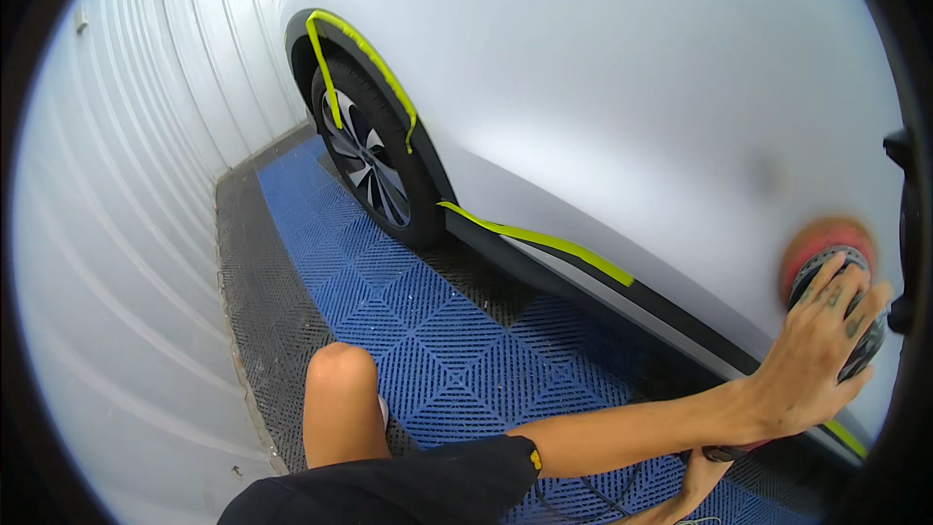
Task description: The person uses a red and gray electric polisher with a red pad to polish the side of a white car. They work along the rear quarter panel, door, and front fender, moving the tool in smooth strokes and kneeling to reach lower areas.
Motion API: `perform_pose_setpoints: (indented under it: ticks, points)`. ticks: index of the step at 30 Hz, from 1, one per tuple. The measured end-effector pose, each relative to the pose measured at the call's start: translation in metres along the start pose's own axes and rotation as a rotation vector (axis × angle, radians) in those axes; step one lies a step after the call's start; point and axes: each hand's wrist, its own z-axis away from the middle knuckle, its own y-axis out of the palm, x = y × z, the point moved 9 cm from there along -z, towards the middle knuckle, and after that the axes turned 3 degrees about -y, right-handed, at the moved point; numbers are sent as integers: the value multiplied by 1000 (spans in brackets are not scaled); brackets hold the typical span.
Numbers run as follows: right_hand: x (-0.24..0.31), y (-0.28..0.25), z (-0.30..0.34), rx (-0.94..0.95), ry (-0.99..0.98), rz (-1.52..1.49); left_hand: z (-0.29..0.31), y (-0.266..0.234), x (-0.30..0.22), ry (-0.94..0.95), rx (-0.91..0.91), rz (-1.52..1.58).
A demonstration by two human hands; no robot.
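Note:
My left hand point(821, 350) is closed over the dark front of a polisher point(860, 350), its fingers curled around the head. The polisher's round red pad point(799, 262) lies against the pale silver side panel of a car point(622, 136), and its rim looks blurred. Below my left wrist, my right hand point(708, 474) is at the black and red rear part of the machine, its fingers mostly hidden. A dull grey smudge point(766, 173) shows on the paint above the pad.
Yellow-green masking tape point(564, 241) edges the lower trim and the wheel arch. A wheel point(369, 156) stands at the far left of the car. Dark cords point(607, 498) run by my arm over blue and black floor tiles point(437, 340). A corrugated white wall point(126, 233) rises at left.

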Motion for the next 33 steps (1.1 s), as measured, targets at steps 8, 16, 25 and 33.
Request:
perform_pose_setpoints:
  ticks: [8, 16, 25, 33]
  points:
    - [107, 227, 26, -12, -107, -7, -67, -222, 39, 17, 10, 63]
    - [225, 412, 49, 196, -149, 36, -99, -445, 69, 29, -89, -24]
    - [351, 504, 78, 178, -197, 110, -164, -580, 55, -42, -97, -140]
    - [467, 543, 77, 180, -483, 251, -238, -672, 43, -82, -244, 60]
